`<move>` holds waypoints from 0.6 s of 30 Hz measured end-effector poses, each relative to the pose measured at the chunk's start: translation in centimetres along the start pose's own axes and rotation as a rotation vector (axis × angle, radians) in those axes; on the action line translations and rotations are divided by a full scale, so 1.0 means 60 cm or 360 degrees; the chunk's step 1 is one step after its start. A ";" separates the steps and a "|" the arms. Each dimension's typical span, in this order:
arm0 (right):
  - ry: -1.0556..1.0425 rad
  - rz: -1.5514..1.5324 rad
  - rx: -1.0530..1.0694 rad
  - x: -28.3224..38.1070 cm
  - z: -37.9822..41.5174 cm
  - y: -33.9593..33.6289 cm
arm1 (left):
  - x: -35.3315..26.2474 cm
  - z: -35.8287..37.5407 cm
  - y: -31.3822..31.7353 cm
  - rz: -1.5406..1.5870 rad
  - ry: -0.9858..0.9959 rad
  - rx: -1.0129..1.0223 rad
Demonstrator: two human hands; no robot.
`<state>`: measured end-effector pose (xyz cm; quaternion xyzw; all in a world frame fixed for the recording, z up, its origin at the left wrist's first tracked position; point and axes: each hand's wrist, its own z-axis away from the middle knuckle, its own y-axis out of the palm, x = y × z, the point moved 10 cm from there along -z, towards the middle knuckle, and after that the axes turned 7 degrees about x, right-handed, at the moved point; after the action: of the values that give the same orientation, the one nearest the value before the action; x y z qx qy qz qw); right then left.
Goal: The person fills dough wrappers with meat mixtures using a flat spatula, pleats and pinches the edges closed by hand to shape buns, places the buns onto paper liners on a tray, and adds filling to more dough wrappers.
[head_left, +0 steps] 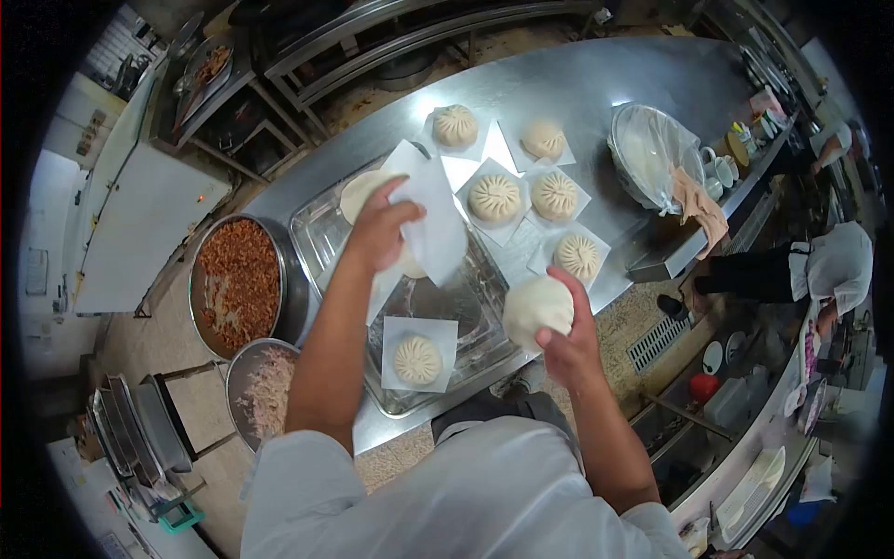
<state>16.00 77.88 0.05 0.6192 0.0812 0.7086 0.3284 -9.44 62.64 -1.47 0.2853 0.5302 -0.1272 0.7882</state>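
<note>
My left hand (377, 233) pinches a loose sheet of white paper (436, 214) between thumb and fingers, above the metal tray. In my right hand (575, 345), a round white bun (538, 312) is held up near the tray's right side; its smooth surface faces me. One pleated bun (416, 360) sits on a paper square in the near part of the tray (456, 312). Pale flat dough (358, 194) lies partly hidden behind my left hand and the sheet. Several pleated buns (494, 197) rest on paper squares beyond the tray on the steel table (568, 84).
Left of the tray stands a large bowl with chopped brown filling (240, 265). Nearer me is a smaller bowl with pale pink shreds (268, 389). A plastic-covered basin (652, 154) and cups (717, 172) occupy the table's right end. Another person (829, 265) works at right.
</note>
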 end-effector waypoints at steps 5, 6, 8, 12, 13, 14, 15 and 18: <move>-0.0329 0.1102 0.0196 0.055 -0.033 0.068 | 0.085 0.107 0.054 0.0714 -0.0176 0.0418; -0.0581 0.1419 0.0245 0.076 -0.033 0.097 | 0.098 0.121 0.059 0.0733 -0.0201 0.0458; -0.0619 0.1641 0.0299 0.065 -0.033 0.125 | 0.123 0.143 0.064 0.0801 -0.0223 0.0431; -0.0524 0.2145 0.0381 0.002 -0.053 0.150 | 0.203 0.143 0.040 0.0904 -0.0241 0.0289; -0.0452 0.2285 0.0383 -0.022 -0.061 0.147 | 0.216 0.141 0.035 0.1032 -0.0225 0.0323; -0.0404 0.2400 0.0401 -0.046 -0.072 0.149 | 0.229 0.139 0.024 0.0993 -0.0253 0.0295; -0.0400 0.2402 0.0424 -0.069 -0.085 0.156 | 0.239 0.136 0.013 0.1004 -0.0246 0.0277; 0.0123 0.2928 0.0698 -0.199 -0.142 0.152 | 0.297 0.141 -0.073 0.0370 -0.0436 -0.0308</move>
<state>4.96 66.61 -6.89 0.4642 -0.2967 0.6786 -0.4858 2.03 56.02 -16.74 0.2477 0.3913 -0.0213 0.8860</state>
